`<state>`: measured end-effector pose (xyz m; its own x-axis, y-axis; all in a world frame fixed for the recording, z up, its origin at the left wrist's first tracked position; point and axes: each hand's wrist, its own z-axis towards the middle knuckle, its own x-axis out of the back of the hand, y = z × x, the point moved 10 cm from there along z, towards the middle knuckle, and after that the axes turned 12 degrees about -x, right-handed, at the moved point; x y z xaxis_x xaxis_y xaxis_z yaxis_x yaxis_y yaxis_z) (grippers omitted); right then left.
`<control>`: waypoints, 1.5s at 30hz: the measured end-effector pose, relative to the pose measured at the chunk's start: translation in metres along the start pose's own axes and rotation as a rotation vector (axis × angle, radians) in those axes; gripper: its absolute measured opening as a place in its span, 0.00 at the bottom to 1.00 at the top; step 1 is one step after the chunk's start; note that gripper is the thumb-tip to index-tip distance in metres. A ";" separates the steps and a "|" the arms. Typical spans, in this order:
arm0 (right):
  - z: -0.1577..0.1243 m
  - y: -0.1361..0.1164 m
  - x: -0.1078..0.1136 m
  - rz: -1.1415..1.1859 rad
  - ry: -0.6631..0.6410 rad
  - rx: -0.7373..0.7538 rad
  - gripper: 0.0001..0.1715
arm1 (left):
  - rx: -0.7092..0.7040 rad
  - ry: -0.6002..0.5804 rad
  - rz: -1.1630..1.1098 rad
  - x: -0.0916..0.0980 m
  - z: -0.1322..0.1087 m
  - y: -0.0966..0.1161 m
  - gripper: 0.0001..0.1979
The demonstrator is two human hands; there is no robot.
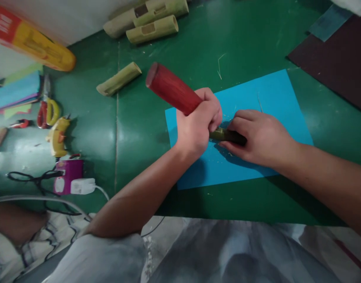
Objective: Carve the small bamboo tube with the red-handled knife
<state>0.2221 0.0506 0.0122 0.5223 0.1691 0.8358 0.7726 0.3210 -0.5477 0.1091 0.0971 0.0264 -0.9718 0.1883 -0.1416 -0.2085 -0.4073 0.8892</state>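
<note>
My left hand (198, 122) is wrapped round a thick red wooden handle (171, 88) that sticks up and to the left; whatever is at its lower end is hidden by the hand. My right hand (257, 135) presses a small dark green bamboo piece (227, 135) down onto a blue paper sheet (275, 98) on the green floor. The two hands touch over the piece. Fine shavings lie on the blue sheet around it.
Several cut bamboo sections (151, 19) lie at the top, one more (118, 78) left of the handle. Scissors (46, 112), a yellow glue gun (58, 135), a purple socket with a white plug (71, 179) and coloured paper (15, 90) are at left. Dark card (336, 59) lies top right.
</note>
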 end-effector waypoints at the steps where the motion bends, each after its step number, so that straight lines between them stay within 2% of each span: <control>1: 0.000 0.000 0.001 -0.006 0.001 0.000 0.11 | -0.007 0.006 0.001 0.001 0.001 -0.002 0.21; 2: 0.000 0.000 0.001 -0.011 0.003 0.001 0.11 | -0.005 -0.019 0.006 -0.001 0.001 -0.006 0.22; 4: 0.000 0.000 0.002 -0.013 0.007 0.005 0.11 | -0.068 -0.079 -0.024 -0.005 0.002 -0.006 0.32; 6: 0.000 0.000 0.002 -0.010 0.010 0.010 0.11 | -0.103 -0.144 -0.064 -0.011 0.002 -0.003 0.32; 9: 0.000 0.000 0.001 -0.006 0.009 0.016 0.11 | 0.028 -0.060 0.023 -0.004 -0.002 -0.006 0.25; 15: 0.000 -0.001 0.001 -0.012 -0.005 0.015 0.12 | 0.074 -0.036 0.046 -0.012 -0.001 0.006 0.27; 21: 0.000 -0.002 0.001 -0.019 0.001 0.018 0.11 | 0.067 -0.027 0.049 -0.010 -0.001 0.001 0.26; 25: 0.000 -0.001 0.001 -0.020 -0.006 0.014 0.12 | 0.077 -0.031 0.085 -0.008 -0.001 -0.003 0.29; 31: -0.001 -0.001 0.002 -0.011 0.000 0.023 0.12 | 0.113 -0.043 0.106 -0.012 0.000 0.002 0.27; 35: -0.001 0.000 -0.001 -0.005 -0.005 0.027 0.13 | 0.045 -0.060 0.142 -0.010 0.000 0.003 0.25; 38: -0.002 -0.001 -0.003 0.003 0.009 0.052 0.15 | 0.009 -0.095 0.114 -0.008 0.000 -0.006 0.29; 41: -0.003 -0.003 -0.002 0.001 0.030 0.080 0.14 | 0.037 -0.150 0.031 -0.010 -0.001 -0.013 0.32; 43: -0.003 -0.003 -0.001 0.002 0.028 0.067 0.13 | 0.097 -0.134 0.017 -0.008 -0.003 -0.017 0.32; 45: -0.003 -0.002 -0.001 -0.001 0.016 0.039 0.12 | 0.056 -0.061 -0.011 -0.005 -0.001 -0.008 0.29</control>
<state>0.2209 0.0474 0.0125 0.5275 0.1537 0.8355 0.7588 0.3570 -0.5447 0.1151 0.0982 0.0197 -0.9605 0.2479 -0.1265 -0.2114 -0.3545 0.9108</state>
